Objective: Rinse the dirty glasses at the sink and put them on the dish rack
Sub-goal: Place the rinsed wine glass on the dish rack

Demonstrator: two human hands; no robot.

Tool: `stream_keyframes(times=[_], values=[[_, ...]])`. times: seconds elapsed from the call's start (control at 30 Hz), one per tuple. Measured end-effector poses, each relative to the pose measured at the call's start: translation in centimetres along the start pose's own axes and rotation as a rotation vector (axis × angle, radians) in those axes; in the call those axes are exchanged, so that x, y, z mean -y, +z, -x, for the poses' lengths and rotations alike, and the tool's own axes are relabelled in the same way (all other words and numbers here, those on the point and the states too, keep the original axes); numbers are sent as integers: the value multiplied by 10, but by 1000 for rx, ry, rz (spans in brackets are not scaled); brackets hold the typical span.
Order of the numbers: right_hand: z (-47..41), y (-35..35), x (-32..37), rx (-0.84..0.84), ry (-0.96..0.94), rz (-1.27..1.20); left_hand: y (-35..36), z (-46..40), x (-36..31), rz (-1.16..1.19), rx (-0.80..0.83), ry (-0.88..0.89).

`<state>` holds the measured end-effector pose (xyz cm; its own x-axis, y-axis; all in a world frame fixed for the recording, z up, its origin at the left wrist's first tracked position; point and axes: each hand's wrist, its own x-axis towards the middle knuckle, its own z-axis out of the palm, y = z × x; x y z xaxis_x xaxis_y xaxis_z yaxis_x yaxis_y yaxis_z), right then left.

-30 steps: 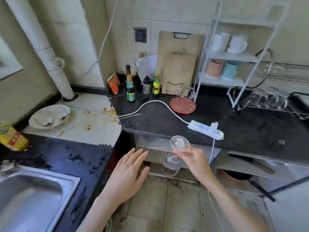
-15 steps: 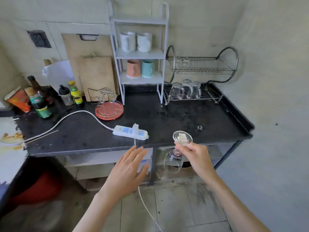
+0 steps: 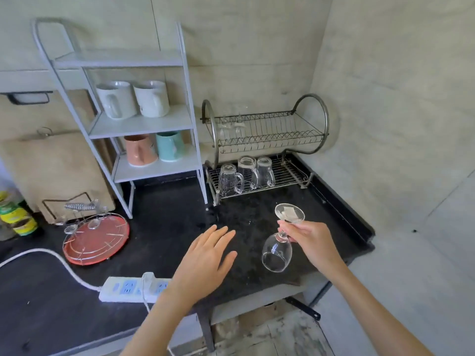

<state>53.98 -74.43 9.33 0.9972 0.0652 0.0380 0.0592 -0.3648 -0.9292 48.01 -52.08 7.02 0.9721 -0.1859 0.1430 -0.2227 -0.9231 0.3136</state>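
**Wine glass on its way to the rack**

The right hand (image 3: pixel 312 242) pinches a stemmed wine glass (image 3: pixel 277 250) by the stem, foot up and bowl hanging down, above the front right part of the bench (image 3: pixel 167 227). The left hand (image 3: pixel 205 258) floats beside it with fingers straight and slack, holding nothing, over the front edge near the power strip (image 3: pixel 133 289).

The dish rack (image 3: pixel 264 152) stands at the back right corner of the bench. Three glass mugs (image 3: pixel 246 176) sit upside down on the left half of its lower tier; the right half of that tier looks free. Something like two stemmed glasses seems to hang at the left of the upper tier, though too faintly to be sure.

To my eye the step is the placing. The glass is already inverted, so it should go down rim first on the bare wires right of the mugs, lowered straight and gently, kept off the nearest mug. A stem grip lets the bowl swing, so the idle hand could steady it. Any drips are best kept away from the power strip.
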Motion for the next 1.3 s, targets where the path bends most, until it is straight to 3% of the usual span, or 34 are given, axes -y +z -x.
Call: stream_keyframes(times=[0.2, 0.5, 0.7, 0.83, 1.0, 1.3], values=[[-120, -10, 46, -31, -86, 19, -35, -131, 24, -75, -54, 52], [-281, -20, 82, -71, -244, 95, -43, -267, 45, -212, 19, 29], [-383, 0, 70, -50, -213, 30, -13, -291, 52, -256, 101, -114], [-425, 18, 55, 18, -169, 110, -6, -295, 48, -319, 65, -189], [-446, 32, 39, 116, -132, 140, 0, -295, 46, -328, -13, -209], [-451, 36, 34, 169, -223, 187, 6, -294, 46, -342, -15, -242]])
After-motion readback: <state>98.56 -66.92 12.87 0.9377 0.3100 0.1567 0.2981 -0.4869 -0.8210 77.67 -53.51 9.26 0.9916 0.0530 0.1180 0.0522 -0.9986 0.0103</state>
